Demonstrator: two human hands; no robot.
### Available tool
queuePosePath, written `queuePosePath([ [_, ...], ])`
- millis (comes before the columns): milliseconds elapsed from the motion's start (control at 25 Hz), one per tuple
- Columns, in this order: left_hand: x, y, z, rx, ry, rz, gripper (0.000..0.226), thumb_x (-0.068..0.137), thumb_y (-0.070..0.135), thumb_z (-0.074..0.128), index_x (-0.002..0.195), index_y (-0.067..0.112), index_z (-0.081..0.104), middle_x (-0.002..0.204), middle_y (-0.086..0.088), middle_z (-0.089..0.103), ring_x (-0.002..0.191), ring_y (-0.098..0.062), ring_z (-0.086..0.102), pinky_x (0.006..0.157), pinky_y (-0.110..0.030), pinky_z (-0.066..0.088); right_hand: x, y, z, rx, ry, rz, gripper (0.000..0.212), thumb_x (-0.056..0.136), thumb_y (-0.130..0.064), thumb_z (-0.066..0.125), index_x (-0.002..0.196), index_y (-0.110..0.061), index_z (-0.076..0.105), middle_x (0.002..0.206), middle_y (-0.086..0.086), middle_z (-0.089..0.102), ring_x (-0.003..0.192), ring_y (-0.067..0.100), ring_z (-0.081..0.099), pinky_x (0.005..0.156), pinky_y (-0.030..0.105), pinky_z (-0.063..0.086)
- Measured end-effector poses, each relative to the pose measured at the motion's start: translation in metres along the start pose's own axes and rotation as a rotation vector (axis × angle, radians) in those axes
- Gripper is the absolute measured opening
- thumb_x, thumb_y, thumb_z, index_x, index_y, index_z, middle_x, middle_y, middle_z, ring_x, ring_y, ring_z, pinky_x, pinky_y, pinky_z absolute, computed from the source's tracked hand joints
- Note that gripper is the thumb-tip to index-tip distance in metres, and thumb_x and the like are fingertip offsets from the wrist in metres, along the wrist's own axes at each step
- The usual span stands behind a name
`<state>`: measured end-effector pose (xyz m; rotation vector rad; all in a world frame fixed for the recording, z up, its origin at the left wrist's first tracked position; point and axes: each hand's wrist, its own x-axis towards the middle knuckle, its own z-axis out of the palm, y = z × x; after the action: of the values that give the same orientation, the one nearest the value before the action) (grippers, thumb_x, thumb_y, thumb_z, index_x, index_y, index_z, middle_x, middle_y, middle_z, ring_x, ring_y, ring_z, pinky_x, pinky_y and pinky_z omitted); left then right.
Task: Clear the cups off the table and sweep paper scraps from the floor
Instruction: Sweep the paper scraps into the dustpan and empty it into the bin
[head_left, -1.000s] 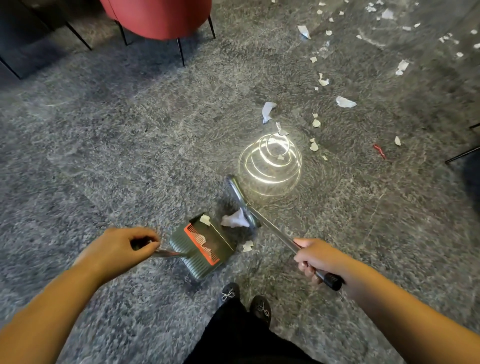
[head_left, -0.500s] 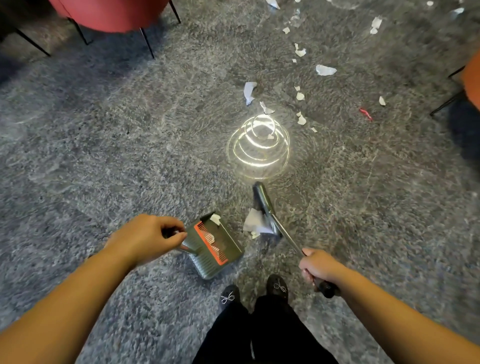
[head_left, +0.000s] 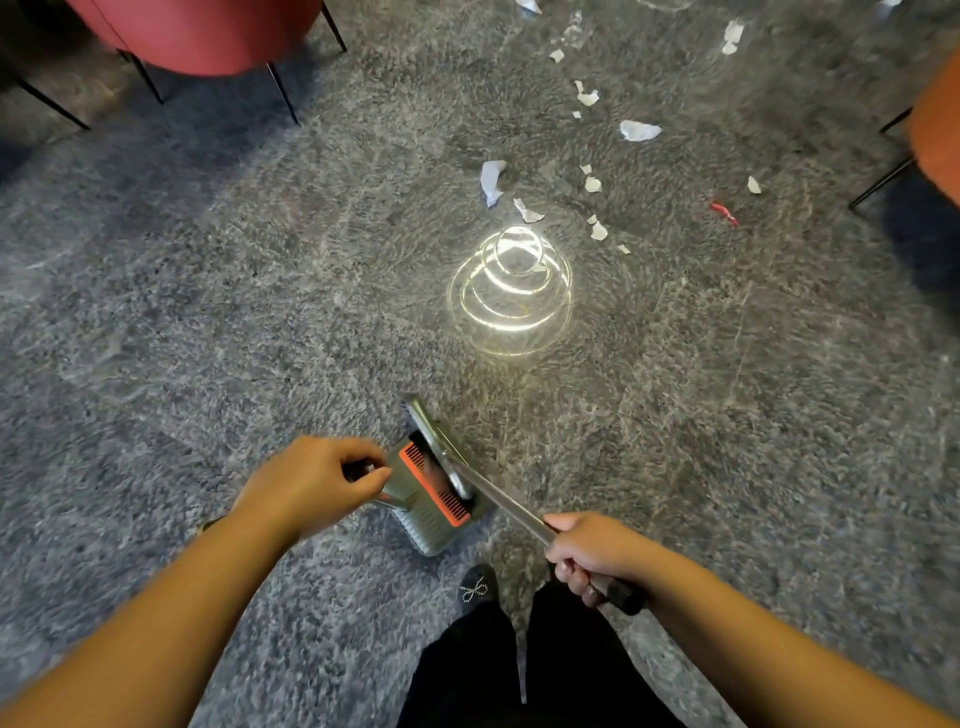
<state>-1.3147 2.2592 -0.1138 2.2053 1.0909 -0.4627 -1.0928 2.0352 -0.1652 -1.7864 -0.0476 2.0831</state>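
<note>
My left hand (head_left: 311, 480) grips the handle of a grey-green dustpan (head_left: 428, 525) with an orange comb strip, resting on the grey floor just ahead of my feet. My right hand (head_left: 587, 553) grips the metal handle of a broom (head_left: 498, 499). The broom head (head_left: 428, 434) lies across the dustpan's mouth, hiding what is inside. Several white paper scraps (head_left: 491, 182) lie scattered farther ahead, with a larger one (head_left: 639, 130) beyond and a red scrap (head_left: 724, 212) to the right. No cups or table are in view.
A red chair (head_left: 208, 31) on thin black legs stands at the upper left. An orange chair (head_left: 940, 119) is at the right edge. A bright coiled light reflection (head_left: 511, 291) shines on the floor between the broom and the scraps. My shoe (head_left: 475, 590) is just behind the dustpan.
The broom head swept the large white scrap toward me and now sits over the dustpan's mouth; the scrap is no longer visible. My left hand moved the dustpan slightly right.
</note>
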Motion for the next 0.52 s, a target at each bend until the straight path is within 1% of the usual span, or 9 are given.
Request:
queuePosePath([
  [80, -0.006, -0.006, 0.002, 0.008, 0.009, -0.001, 0.008, 0.085, 0.056, 0.059, 0.090, 0.054, 0.063, 0.067, 0.025, 0.063, 0.053, 0.009, 0.056, 0.046, -0.017, 0.039, -0.015, 0.001, 0.005, -0.004, 0.016, -0.005, 0.064, 0.091, -0.001, 0.038, 0.150, -0.020, 0.024, 0.056, 0.000, 0.041, 0.040, 0.009, 0.033, 0.041, 0.018, 0.029],
  [200, -0.015, -0.017, 0.009, 0.013, 0.016, -0.028, 0.006, 0.084, 0.059, 0.057, 0.089, 0.058, 0.061, 0.070, 0.021, 0.065, 0.054, 0.000, 0.059, 0.052, -0.024, 0.051, -0.033, 0.006, 0.008, -0.032, 0.061, -0.028, 0.056, 0.091, 0.000, 0.038, 0.144, -0.018, 0.037, 0.057, 0.001, 0.042, 0.040, 0.009, 0.033, 0.041, 0.018, 0.028],
  [280, -0.023, -0.023, 0.014, -0.005, 0.064, -0.054, 0.006, 0.083, 0.060, 0.057, 0.088, 0.059, 0.061, 0.071, 0.023, 0.065, 0.057, 0.000, 0.059, 0.054, -0.025, 0.053, -0.042, 0.004, 0.006, -0.007, 0.077, -0.040, 0.051, 0.092, 0.000, 0.037, 0.140, -0.017, 0.041, 0.060, 0.002, 0.041, 0.041, 0.009, 0.032, 0.042, 0.018, 0.026],
  [360, -0.029, -0.024, 0.018, -0.074, 0.119, -0.079, 0.006, 0.085, 0.056, 0.058, 0.089, 0.057, 0.062, 0.066, 0.023, 0.064, 0.053, -0.001, 0.058, 0.051, -0.026, 0.053, -0.048, -0.001, 0.002, 0.027, 0.100, -0.044, 0.053, 0.094, 0.000, 0.037, 0.143, -0.019, 0.037, 0.062, 0.004, 0.041, 0.042, 0.009, 0.031, 0.041, 0.018, 0.025],
  [440, -0.030, -0.019, 0.017, -0.128, 0.148, -0.108, 0.006, 0.086, 0.055, 0.056, 0.087, 0.055, 0.061, 0.062, 0.022, 0.063, 0.049, -0.003, 0.057, 0.046, -0.026, 0.051, -0.050, -0.008, -0.001, 0.070, 0.131, -0.054, 0.056, 0.094, 0.002, 0.038, 0.146, -0.017, 0.033, 0.063, 0.006, 0.041, 0.040, 0.009, 0.031, 0.039, 0.017, 0.025],
  [520, -0.027, -0.011, 0.013, -0.175, 0.188, -0.129, 0.008, 0.086, 0.056, 0.054, 0.088, 0.053, 0.061, 0.064, 0.021, 0.064, 0.051, -0.005, 0.059, 0.047, -0.026, 0.050, -0.051, -0.017, -0.007, 0.120, 0.161, -0.065, 0.059, 0.093, 0.003, 0.039, 0.148, -0.017, 0.029, 0.063, 0.007, 0.041, 0.039, 0.010, 0.032, 0.039, 0.016, 0.025],
])
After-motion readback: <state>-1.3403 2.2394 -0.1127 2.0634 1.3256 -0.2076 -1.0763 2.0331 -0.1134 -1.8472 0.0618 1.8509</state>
